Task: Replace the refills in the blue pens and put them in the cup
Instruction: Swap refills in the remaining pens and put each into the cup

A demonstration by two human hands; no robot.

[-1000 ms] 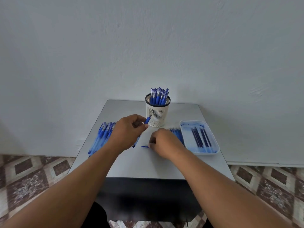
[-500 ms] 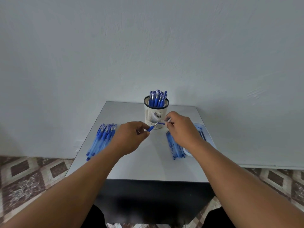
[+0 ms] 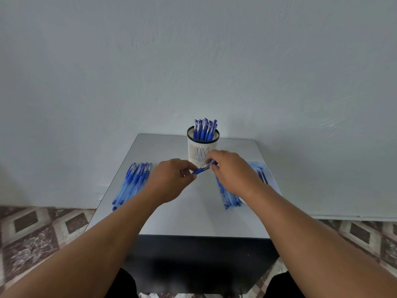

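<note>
A blue pen (image 3: 203, 168) is held above the table between both hands, just in front of the cup. My left hand (image 3: 171, 179) grips its lower end and my right hand (image 3: 233, 172) pinches its upper end. The white slotted cup (image 3: 200, 150) stands at the back middle with several blue pens (image 3: 205, 129) upright in it. A row of blue pens (image 3: 134, 181) lies on the left of the table. A pile of refills (image 3: 227, 195) lies right of centre, partly hidden by my right wrist.
A pale blue tray (image 3: 268, 179) with more refills sits at the table's right edge, mostly behind my right forearm. The small grey table (image 3: 193, 216) stands against a white wall, with patterned tiled floor on both sides.
My right hand left the table, rose to the pen's tip in front of the cup and now closes on it. My left hand lifted the pen slightly toward the centre.
</note>
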